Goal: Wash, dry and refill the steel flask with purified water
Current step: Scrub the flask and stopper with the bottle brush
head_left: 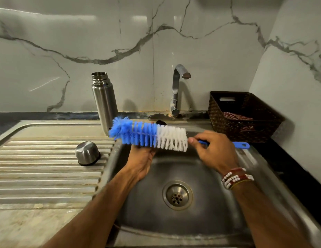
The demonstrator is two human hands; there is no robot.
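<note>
The steel flask [104,102] stands upright with its mouth uncovered on the back of the drainboard, left of the tap. Its steel cup cap [87,153] lies upside down on the ribbed drainboard [39,167]. A small black stopper [161,122] rests on the sink's back ledge. Over the sink basin [201,176] I hold a bottle brush [149,135] with blue and white bristles, lying level. My right hand [215,149] grips its blue handle. My left hand [141,161] is under the blue bristles, palm up, touching them.
The chrome tap [176,90] rises behind the basin with no water running. A dark woven basket [245,117] holding a red striped cloth stands at the right against the marble wall. The drain [177,195] sits in the basin's middle.
</note>
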